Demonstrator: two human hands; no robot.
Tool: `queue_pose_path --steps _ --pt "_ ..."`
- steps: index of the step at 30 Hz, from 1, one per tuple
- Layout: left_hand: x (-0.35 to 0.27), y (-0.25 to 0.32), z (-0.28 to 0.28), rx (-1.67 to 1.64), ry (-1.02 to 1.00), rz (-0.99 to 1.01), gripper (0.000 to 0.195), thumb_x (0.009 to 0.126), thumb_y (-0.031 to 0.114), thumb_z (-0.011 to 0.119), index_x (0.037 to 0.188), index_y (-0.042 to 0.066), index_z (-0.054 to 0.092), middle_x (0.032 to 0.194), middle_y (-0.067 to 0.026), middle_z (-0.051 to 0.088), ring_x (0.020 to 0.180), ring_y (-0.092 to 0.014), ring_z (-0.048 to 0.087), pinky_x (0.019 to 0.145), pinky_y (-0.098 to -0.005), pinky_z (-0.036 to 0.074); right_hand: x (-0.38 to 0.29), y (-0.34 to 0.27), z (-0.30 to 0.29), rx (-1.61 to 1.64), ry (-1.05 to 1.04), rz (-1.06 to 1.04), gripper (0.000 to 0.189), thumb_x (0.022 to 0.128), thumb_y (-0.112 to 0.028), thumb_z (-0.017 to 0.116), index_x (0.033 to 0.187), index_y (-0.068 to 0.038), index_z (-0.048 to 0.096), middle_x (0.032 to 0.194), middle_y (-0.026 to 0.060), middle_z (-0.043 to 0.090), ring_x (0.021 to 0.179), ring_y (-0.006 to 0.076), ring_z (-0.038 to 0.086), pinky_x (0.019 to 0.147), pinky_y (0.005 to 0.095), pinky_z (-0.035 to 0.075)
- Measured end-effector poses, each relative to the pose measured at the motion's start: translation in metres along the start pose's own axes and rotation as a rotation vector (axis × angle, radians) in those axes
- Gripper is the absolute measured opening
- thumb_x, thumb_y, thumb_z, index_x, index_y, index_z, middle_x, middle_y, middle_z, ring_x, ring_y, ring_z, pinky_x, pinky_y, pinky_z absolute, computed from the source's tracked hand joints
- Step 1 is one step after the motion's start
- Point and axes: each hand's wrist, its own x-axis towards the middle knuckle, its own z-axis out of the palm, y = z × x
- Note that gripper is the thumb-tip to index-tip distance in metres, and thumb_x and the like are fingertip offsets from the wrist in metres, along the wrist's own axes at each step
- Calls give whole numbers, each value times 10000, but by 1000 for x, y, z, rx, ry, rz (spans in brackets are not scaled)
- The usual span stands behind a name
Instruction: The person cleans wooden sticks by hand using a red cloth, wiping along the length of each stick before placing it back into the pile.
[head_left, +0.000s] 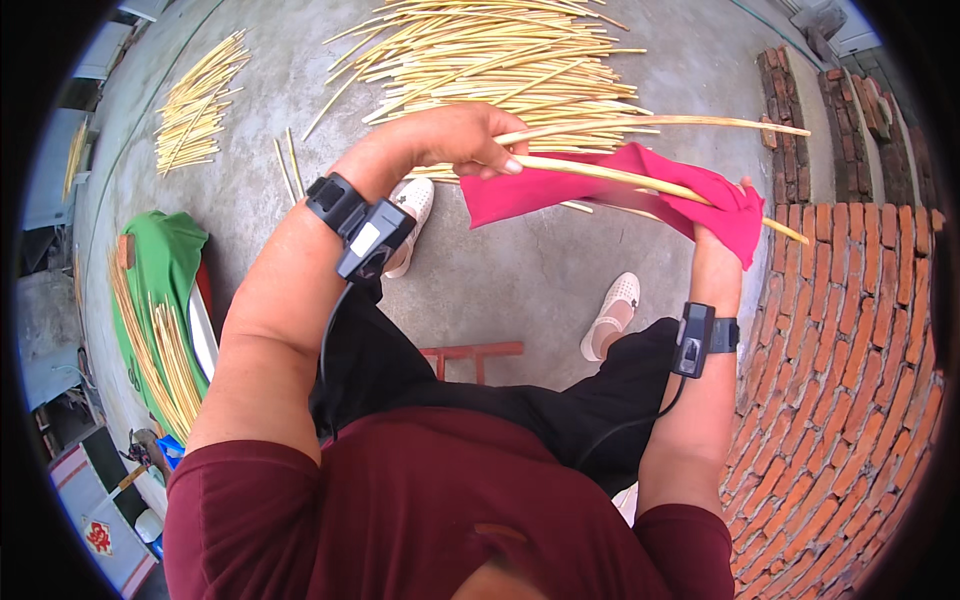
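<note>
My left hand (469, 142) grips the near ends of two long peeled stalks. The upper, paler stalk (667, 120) runs off to the right, bending slightly. Below it, a yellower stalk (615, 172) slants down to the right and passes across a pink cloth (555, 195). My right hand (709, 234) holds this cloth bunched against the lower stalk, whose tip sticks out beyond it. Most of the right hand's fingers are hidden by the cloth. The cloth's loose end stretches left to just under my left hand.
A large heap of stalks (502, 67) lies on the concrete floor ahead, with a smaller pile (199, 105) left of it. Thin stalks lean on a green cloth (161, 247) at left. A red frame (472, 351) stands between my legs. A brick wall (840, 345) borders the right.
</note>
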Motion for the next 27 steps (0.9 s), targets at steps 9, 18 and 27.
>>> queue_pose_path --steps 9,18,27 --pt "-30 -9 -51 26 -99 -30 129 785 148 642 842 61 566 572 29 488 462 -30 394 406 -175 263 -26 -83 -83 -1529 -66 -883 157 761 -167 655 901 -100 627 884 47 636 910 181 581 991 338 339" --pt "-57 -18 -84 -27 -7 27 324 755 136 683 1042 27 580 594 0 518 462 -38 435 374 -177 258 -61 -132 -84 -2218 87 -1126 267 799 -88 604 1055 -23 563 995 97 600 1012 265 528 991 360 348" --pt "30 7 4 115 544 360 472 762 -8 611 1161 243 593 748 24 576 635 -57 489 579 -224 436 -40 -42 13 -373 130 -44 230 867 -250 520 987 -54 524 820 52 552 626 179 517 479 308 413"
